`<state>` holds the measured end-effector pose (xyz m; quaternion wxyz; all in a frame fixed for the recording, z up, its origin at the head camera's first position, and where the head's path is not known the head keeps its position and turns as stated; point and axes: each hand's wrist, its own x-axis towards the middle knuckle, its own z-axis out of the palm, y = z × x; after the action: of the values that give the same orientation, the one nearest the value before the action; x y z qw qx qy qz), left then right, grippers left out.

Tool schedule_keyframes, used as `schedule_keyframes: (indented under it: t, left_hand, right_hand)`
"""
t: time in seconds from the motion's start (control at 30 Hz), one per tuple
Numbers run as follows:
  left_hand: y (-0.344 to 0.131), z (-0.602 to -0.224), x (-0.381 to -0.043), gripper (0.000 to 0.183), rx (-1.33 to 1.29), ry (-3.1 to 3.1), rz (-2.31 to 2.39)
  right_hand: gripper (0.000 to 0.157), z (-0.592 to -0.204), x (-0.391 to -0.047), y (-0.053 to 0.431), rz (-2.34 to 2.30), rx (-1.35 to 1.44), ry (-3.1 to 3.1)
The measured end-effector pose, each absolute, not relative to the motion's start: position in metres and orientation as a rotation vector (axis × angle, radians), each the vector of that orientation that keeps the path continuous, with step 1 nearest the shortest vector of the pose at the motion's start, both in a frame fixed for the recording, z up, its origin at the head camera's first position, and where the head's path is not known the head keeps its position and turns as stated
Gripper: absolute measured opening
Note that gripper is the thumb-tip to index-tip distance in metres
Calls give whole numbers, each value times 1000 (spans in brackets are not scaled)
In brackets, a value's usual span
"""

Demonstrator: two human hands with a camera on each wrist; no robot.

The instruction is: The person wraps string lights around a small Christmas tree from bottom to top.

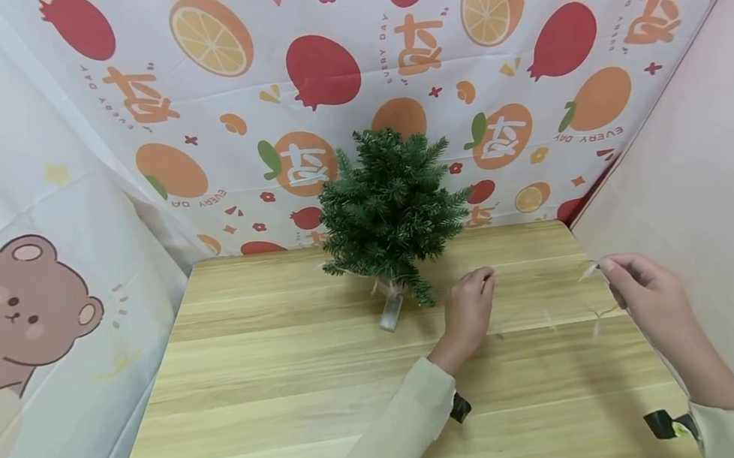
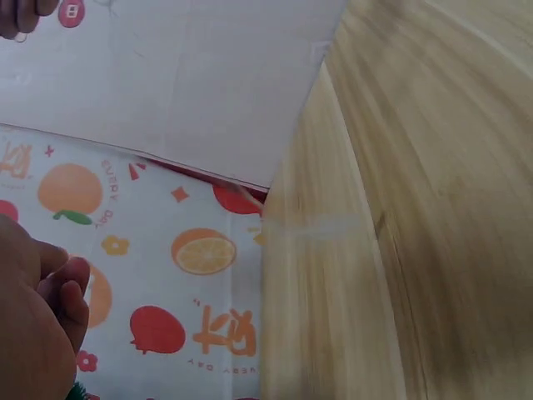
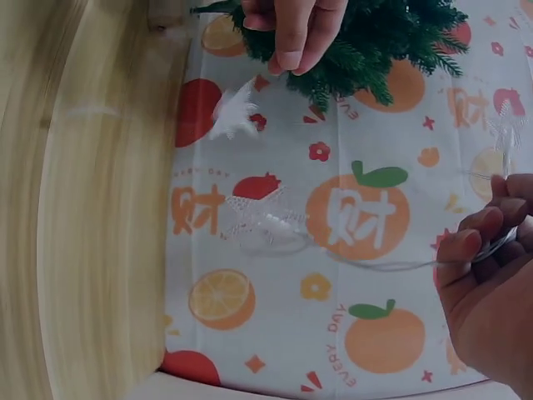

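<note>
"EVERY DAY" and "财" stand on the fruit-patterned cloth, "财" also across printed oranges.

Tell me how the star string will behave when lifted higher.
Probably floppy: the star string curves loosely away from the right hand. It looks light for its length, being thin with see-through stars. Their narrow points might catch on the bristly tree.

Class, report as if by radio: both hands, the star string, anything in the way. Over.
Left hand and right hand gripping star string. String sagging between them, right of tree. Possible snag: box below its branches.
</note>
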<state>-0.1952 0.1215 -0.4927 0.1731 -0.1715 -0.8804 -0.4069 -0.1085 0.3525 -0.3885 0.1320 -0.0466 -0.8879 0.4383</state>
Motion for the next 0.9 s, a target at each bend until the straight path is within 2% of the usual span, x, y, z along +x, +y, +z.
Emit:
schedule_keyframes:
  t: [0.2, 0.33, 0.57, 0.9]
  left_hand:
    - [124, -477, -192, 29, -504, -2453, -1605]
    - [129, -455, -191, 26, -633, -2414, -1815]
    - [140, -434, -195, 24, -898, -2455, -1751]
    - [148, -429, -202, 27, -1036, -2594, -1567]
  right_hand:
    - [32, -394, -117, 350, 1292, -139, -2611]
    - [34, -399, -126, 343, 1274, -104, -2639]
    - [33, -411, -135, 329, 1062, -30, -2653]
    - [31, -411, -138, 318, 968, 65, -2638]
